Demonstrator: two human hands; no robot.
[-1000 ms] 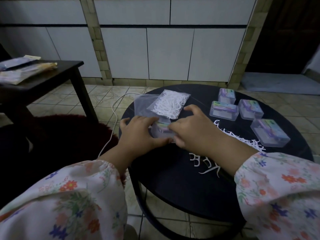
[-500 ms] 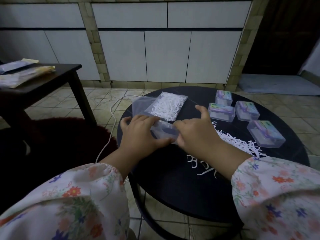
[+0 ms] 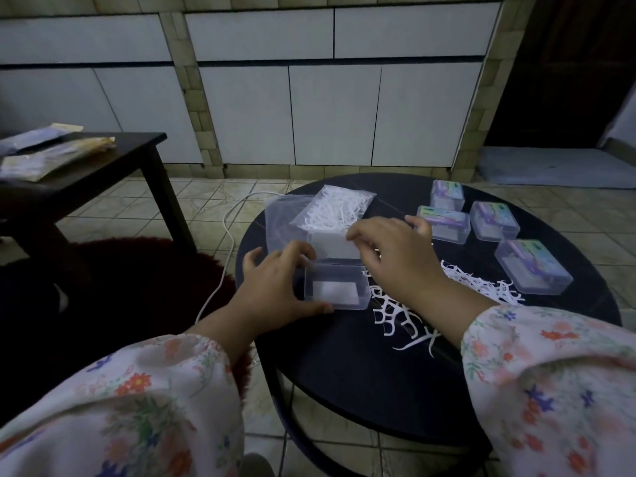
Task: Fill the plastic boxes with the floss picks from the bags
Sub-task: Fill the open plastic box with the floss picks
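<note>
The left hand (image 3: 275, 287) grips the open box (image 3: 335, 285) at its near left corner, on the bench (image 3: 361, 366). It should keep the base steady. The right hand (image 3: 389, 253) pinches the lid (image 3: 332, 245), which should go fully back. Loose picks (image 3: 478, 285) lie just right, the bag (image 3: 335, 210) behind.

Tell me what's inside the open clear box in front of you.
The open box held by the left hand shows only a white rectangle at its bottom, no floss picks. The right hand holds up its lid.
</note>
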